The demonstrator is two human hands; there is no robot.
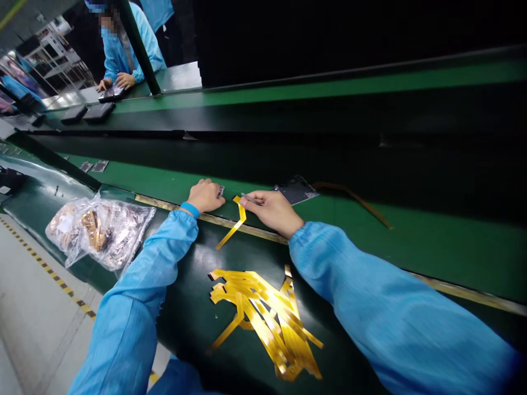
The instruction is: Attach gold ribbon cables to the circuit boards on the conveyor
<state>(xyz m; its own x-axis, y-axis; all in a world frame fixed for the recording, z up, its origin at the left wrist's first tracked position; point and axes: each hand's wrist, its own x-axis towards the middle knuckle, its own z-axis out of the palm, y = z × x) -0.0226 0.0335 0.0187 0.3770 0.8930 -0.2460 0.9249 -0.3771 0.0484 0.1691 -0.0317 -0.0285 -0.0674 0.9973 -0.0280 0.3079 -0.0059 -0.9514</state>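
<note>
One yellow strip point(235, 221) lies between left hand point(205, 196) and right hand point(269, 211).

Dark green glossy surface point(193, 329), its far edge bound by a brass-coloured strip point(206, 218). On it: one loose heap of flat yellow flexible strips point(263, 315) in the near middle; one single bent yellow strip point(234, 224) lying across the bound edge; one crumpled clear plastic bag of brownish parts point(99, 227) at the left. Just beyond runs a matt green conveyor belt point(432, 247), carrying one dark flat rectangular panel point(297, 190), one long brown strip point(358, 202) beside it, and two small grey flat pieces point(94, 165) far left.
</note>
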